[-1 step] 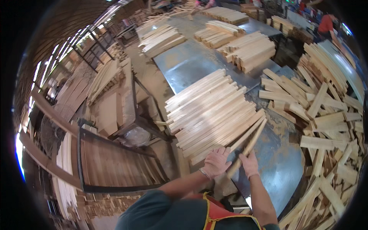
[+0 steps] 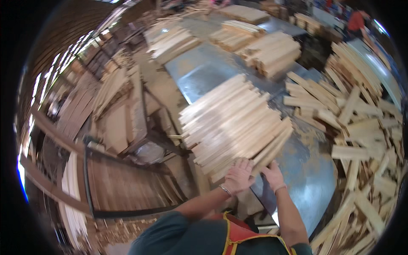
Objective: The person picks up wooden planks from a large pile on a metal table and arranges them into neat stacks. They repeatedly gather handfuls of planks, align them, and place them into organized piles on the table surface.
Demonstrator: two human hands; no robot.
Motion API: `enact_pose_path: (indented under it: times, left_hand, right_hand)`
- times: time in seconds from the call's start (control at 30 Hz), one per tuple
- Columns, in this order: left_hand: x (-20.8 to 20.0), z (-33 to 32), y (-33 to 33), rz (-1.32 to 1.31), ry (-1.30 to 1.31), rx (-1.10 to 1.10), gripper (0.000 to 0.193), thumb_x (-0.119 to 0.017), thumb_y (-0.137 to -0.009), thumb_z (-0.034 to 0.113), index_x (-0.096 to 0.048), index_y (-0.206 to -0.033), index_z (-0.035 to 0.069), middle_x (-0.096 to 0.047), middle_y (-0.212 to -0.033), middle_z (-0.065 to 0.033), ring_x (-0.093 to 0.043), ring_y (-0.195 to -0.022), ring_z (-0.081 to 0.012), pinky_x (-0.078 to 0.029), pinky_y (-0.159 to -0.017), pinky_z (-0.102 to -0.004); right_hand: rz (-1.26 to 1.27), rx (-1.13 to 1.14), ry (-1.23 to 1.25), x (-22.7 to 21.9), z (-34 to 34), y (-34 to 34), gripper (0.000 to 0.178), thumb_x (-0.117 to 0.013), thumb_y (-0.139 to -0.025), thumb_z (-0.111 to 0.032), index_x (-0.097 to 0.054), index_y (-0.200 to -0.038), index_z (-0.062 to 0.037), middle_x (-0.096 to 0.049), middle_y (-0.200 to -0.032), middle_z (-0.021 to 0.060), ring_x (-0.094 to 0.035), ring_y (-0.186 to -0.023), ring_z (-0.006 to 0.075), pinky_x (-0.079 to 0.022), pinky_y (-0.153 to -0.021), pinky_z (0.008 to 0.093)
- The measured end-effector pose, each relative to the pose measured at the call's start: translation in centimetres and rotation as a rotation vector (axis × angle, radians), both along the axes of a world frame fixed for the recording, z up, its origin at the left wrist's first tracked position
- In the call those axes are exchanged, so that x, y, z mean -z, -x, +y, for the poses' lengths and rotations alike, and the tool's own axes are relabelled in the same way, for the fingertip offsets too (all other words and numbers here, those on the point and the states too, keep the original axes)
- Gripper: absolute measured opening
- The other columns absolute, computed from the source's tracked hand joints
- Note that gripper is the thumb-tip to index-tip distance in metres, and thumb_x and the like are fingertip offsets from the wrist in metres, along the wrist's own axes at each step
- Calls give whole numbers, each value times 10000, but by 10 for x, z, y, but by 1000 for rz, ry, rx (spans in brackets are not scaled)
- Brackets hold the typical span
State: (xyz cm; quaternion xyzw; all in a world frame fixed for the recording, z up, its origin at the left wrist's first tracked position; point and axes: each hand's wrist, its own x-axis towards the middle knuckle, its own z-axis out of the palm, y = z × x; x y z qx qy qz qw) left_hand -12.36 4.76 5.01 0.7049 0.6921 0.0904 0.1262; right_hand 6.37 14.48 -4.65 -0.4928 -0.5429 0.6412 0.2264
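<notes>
A row of pale wooden strips (image 2: 231, 123) lies side by side on the metal-topped table in front of me. My left hand (image 2: 239, 175), in a pinkish glove, rests with fingers stretched out over the near ends of the strips. At the row's right edge, the outermost wooden strip (image 2: 274, 146) lies slightly askew against its neighbours. Beside that strip's near end is my right hand (image 2: 274, 175), also gloved, its fingers extended and seemingly touching the strip's side. Motion blur softens the fingertips.
A heap of loose wood pieces (image 2: 352, 155) lies to the right. Stacks of strips (image 2: 272, 53) stand farther along the metal tabletop (image 2: 310, 187). A dark-framed rack (image 2: 131, 182) is at left. A person in red (image 2: 356, 21) is at the far right.
The outermost strip has swung left and slid away from me, closing most of its gap to the row. My right hand has moved slightly left and forward with it; the view has shifted slightly.
</notes>
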Motion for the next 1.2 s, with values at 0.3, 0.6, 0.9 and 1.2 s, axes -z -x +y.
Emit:
enact_pose_path:
  times: [0.3,0.6,0.9,1.2]
  left_hand:
    - [16,-23,56,168,-69,180,780,-692,-873,358,-472,-1564,70,-482,-1581,-184,-377,-1509,-394,-316,-1218,-534]
    - [14,-19,-70,23,168,624,864,-720,-879,431,-416,-1603,70,-459,-1594,-184,-398,-1481,-369,-284,-1247,-512]
    - [62,-1,-153,-1008,891,23,868,-736,-847,254,-389,-1640,188,-609,-1456,-177,-677,-1215,-313,-529,-1054,-410]
    - [39,-3,-8,272,-65,111,780,-745,-851,256,-461,-1565,121,-448,-1600,-145,-409,-1479,-405,-319,-1226,-568]
  right_hand:
    - [-940,688,-798,-84,-115,-164,711,-811,-875,-335,-558,-1485,-71,-620,-1414,173,-551,-1334,387,-407,-1185,481]
    - [-1038,873,27,-41,-242,-302,1071,-858,-760,-372,-321,-1643,-88,-591,-1465,241,-599,-1321,426,-497,-1092,466]
    - [-851,584,-270,-180,-125,-291,843,-863,-748,-413,-587,-1442,-22,-641,-1380,232,-591,-1298,423,-447,-1139,497]
    - [-1562,135,-196,-171,-152,-455,823,-768,-812,-308,-456,-1552,-124,-632,-1322,238,-635,-1206,421,-516,-1052,494]
